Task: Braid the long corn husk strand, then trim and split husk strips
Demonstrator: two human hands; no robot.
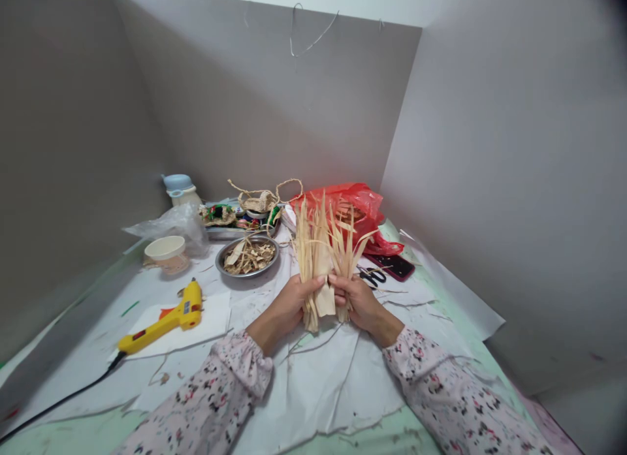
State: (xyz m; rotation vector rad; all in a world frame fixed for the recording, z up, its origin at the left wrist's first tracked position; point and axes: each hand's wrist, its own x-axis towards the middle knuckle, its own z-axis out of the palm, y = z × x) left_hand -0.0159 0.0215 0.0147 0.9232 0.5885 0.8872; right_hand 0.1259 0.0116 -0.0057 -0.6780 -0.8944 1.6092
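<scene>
My left hand [294,299] is closed around a bundle of dry straw-coloured strips [309,246], which look like dried husk or leaf. A wider flat piece stands at the inner side of that bundle, by my thumb. Close beside it, my right hand [356,301] grips a second bundle of the same strips [345,249], thinner and more fanned out at the top. Both bundles are held upright over the papered table, their lower ends showing below my fingers. The thumbs almost meet in the middle.
A yellow hot glue gun [171,318] lies at left, its cord trailing. Behind are a paper cup [167,254], a metal bowl [228,271] of scraps, a tray [220,234] with woven pieces and a red plastic bag [365,203]. Black scissors [375,277] and a phone [398,267] lie right.
</scene>
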